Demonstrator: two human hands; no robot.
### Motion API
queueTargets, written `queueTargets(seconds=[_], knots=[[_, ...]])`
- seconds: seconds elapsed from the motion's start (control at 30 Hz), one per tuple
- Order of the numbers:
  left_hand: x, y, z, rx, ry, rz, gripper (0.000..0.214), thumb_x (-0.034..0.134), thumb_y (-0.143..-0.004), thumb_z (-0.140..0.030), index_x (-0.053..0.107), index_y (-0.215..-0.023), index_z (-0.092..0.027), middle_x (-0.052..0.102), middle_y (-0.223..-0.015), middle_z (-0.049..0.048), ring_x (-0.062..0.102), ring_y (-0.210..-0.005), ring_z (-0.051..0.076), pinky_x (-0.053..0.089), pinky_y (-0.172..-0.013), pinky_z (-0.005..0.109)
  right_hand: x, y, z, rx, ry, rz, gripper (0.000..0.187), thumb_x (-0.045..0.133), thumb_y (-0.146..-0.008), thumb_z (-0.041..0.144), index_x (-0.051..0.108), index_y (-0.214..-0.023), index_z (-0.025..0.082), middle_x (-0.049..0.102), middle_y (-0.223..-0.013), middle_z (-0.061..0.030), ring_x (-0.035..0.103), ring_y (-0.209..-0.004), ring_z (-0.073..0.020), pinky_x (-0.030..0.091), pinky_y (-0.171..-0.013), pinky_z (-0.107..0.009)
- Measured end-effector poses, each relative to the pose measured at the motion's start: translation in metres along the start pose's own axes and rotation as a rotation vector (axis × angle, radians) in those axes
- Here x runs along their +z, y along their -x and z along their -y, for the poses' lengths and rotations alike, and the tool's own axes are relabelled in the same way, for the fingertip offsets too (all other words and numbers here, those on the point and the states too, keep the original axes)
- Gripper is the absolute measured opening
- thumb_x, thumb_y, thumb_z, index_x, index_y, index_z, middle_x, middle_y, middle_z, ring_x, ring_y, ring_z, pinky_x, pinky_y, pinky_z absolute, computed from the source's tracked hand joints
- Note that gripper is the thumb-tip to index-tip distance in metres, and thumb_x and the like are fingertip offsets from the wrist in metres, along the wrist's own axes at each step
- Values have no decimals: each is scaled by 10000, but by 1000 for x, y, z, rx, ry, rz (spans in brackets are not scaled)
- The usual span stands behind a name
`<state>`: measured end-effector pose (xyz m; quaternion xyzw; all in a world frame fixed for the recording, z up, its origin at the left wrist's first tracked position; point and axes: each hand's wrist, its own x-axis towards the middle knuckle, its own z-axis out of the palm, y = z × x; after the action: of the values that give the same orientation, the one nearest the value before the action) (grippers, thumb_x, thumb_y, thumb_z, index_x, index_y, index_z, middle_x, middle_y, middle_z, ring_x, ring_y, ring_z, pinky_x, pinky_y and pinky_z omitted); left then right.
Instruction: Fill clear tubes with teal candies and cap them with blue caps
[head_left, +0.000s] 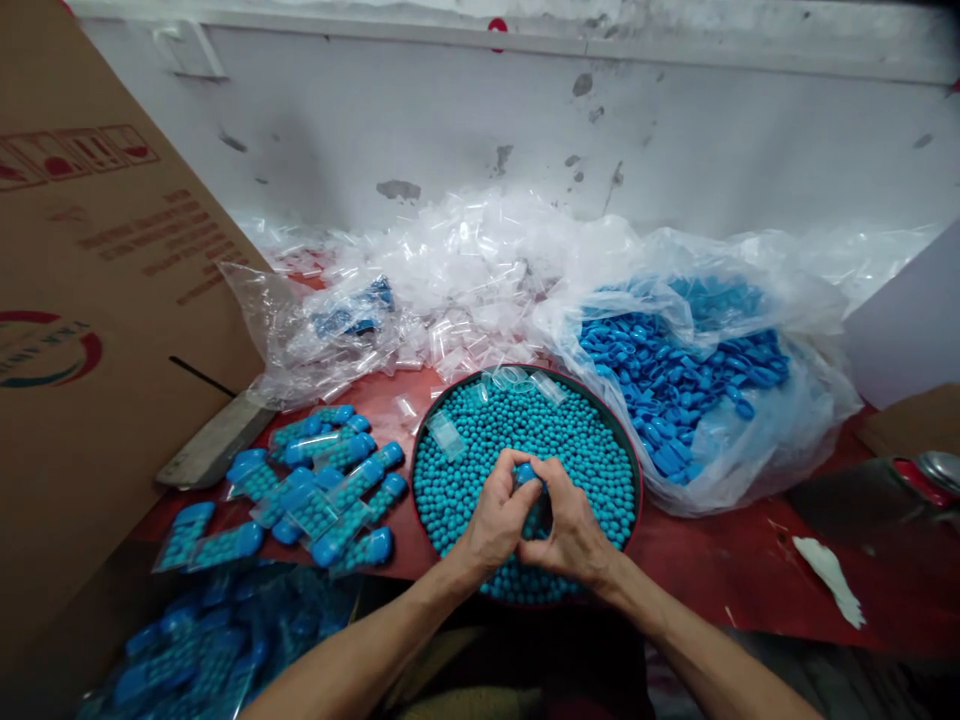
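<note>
Over a round tray full of small teal balls, my left hand and my right hand meet with fingers closed around a small blue-capped container. Its blue cap shows between my fingertips; most of its body is hidden. A few clear plastic tubes lie on top of the balls. To the left of the tray, several filled tubes with blue caps are piled on the red table.
Behind the tray spreads a heap of clear tubes. A plastic bag of loose blue caps stands at right, near a dark jar. A cardboard box rises at left. More filled tubes lie below the table edge.
</note>
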<state>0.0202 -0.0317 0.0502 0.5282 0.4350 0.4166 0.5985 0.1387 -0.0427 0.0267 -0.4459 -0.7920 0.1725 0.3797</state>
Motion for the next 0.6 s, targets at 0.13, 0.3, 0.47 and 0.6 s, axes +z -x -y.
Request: queueTargets(seconds=[0.13, 0.3, 0.47, 0.6], knots=[[3, 3, 9, 65, -193, -66, 135, 423, -791, -248, 447, -894, -164, 482, -720, -18, 452, -651, 98, 379, -639, 215, 14, 12, 1, 23, 77, -40, 741, 588, -618, 244, 201, -1242, 142, 437, -1064, -144, 493, -958, -266, 470, -722, -377], [-6, 9, 17, 101, -429, -105, 139, 374, -813, -247, 447, -906, -175, 526, -775, 7, 505, -724, 136, 397, -688, 253, 10, 6, 13, 216, 129, 308, 762, 527, -685, 198, 117, -1328, 172, 411, -1145, -150, 551, -860, -228, 486, -668, -352], [-75, 23, 6, 101, -769, -400, 269, 385, -814, -319, 434, -1048, -196, 559, -863, 33, 538, -759, 178, 412, -720, 309, -8, -1, 6, 222, 126, 325, 741, 519, -749, 319, 96, -1350, 223, 282, -1297, -139, 453, -1073, -260, 437, -823, -383], [-136, 38, 3, 162, -1166, -789, 389, 360, -812, -322, 405, -1156, -148, 515, -1066, 108, 485, -979, 250, 373, -849, 402, -13, 3, -11, 250, 152, 271, 578, 466, -791, 296, 239, -1316, 220, 380, -1226, -127, 504, -1003, -245, 456, -788, -383]])
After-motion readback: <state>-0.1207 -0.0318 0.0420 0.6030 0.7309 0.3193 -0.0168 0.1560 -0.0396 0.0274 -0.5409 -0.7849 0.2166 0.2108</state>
